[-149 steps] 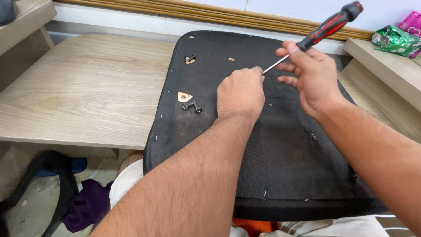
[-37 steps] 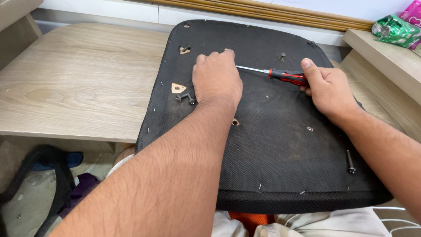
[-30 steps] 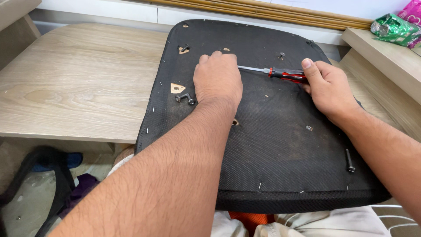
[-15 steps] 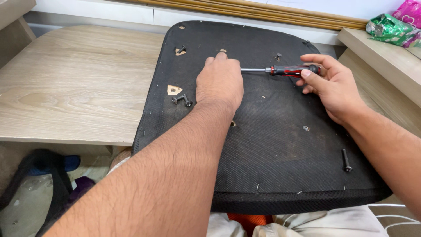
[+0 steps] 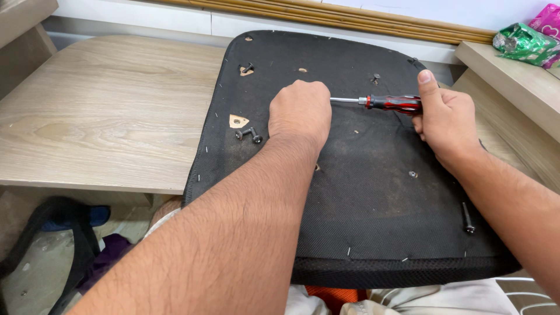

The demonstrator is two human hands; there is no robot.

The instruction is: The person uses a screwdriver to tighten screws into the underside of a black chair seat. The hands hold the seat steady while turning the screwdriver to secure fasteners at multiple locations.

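A black fabric-covered seat panel [image 5: 361, 204] lies underside up across my lap and the wooden desk. My right hand [image 5: 444, 119] grips the red and black handle of a screwdriver [image 5: 389, 102] that lies almost flat over the panel, its metal shaft pointing left. My left hand [image 5: 300, 111] is closed into a fist over the shaft's tip, so the tip and whatever it meets are hidden. Two loose bolts [image 5: 248, 135] lie just left of my left hand, beside a torn hole that shows wood.
A light wooden desk [image 5: 99, 111] runs to the left. A long bolt [image 5: 467, 219] lies near the panel's right front. Green and pink shiny packets [image 5: 522, 42] sit on a wooden ledge at the far right. A dark bag [image 5: 55, 233] is on the floor lower left.
Five seconds ago my right hand held the screwdriver raised and tilted; it now lies low and level. In the last second my right hand shifted from fingertips to a full grip on the handle.
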